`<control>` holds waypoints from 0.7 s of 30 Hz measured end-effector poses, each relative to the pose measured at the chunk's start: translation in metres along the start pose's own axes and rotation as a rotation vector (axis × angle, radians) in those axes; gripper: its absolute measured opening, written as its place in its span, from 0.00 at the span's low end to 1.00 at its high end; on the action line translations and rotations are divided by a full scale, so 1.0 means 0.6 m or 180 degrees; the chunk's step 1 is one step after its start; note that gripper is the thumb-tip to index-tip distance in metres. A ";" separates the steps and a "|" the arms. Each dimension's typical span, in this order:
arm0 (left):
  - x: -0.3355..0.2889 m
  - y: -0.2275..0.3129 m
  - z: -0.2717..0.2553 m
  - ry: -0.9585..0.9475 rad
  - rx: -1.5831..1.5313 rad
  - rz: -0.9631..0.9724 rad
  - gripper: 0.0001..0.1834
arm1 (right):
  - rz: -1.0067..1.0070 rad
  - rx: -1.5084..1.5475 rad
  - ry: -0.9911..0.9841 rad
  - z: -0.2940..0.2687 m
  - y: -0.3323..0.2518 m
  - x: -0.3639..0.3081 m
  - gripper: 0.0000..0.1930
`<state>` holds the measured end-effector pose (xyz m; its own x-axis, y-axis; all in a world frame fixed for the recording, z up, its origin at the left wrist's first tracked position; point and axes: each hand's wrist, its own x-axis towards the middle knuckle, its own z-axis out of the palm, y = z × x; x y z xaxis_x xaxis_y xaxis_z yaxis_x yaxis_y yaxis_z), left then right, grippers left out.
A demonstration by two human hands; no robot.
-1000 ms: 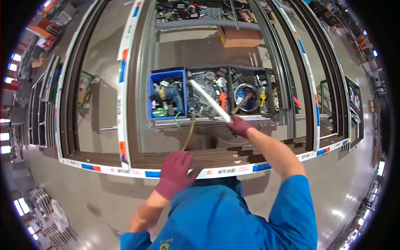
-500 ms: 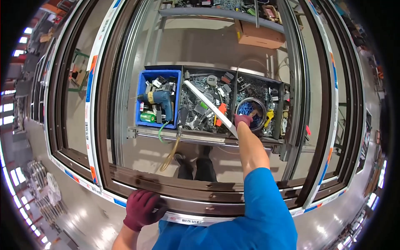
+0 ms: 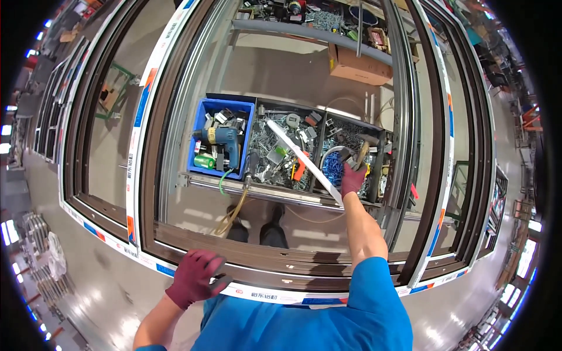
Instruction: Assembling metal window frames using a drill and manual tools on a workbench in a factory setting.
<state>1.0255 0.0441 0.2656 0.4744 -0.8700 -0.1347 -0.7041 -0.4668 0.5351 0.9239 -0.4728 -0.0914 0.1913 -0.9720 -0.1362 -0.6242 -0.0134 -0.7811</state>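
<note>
Reach over the bowl point(image 3: 324, 157) by the right hand point(image 3: 353, 178), grip unclear, seems underway, blue pieces point(image 3: 332, 168) calling for fingertip care; left hand point(image 3: 196, 278) curls loosely, empty.

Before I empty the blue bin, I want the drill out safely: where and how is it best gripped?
Probably by the drill's handle, from above and the near side: it points toward the person, while the chuck faces left. Mind the green line by its base.
</note>
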 end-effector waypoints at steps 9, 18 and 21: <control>0.093 -0.014 -0.024 0.0150 -0.0981 -0.0378 0.48 | -0.1529 0.0441 -0.0461 -0.126 -0.312 -0.122 0.36; 0.255 -0.028 -0.063 0.1112 -0.3088 -0.0202 0.58 | -0.2592 0.0351 -0.1784 -0.154 -0.613 -0.456 0.37; 0.210 -0.069 -0.099 0.1304 -0.3093 -0.0787 0.50 | -0.3038 -0.0136 -0.1927 -0.126 -0.653 -0.507 0.38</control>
<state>1.1462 -0.0368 0.2761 0.8132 -0.5656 -0.1372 0.0696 -0.1395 0.9878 1.0529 -0.1896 0.3020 0.9317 -0.2867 0.2229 -0.0496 -0.7086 -0.7038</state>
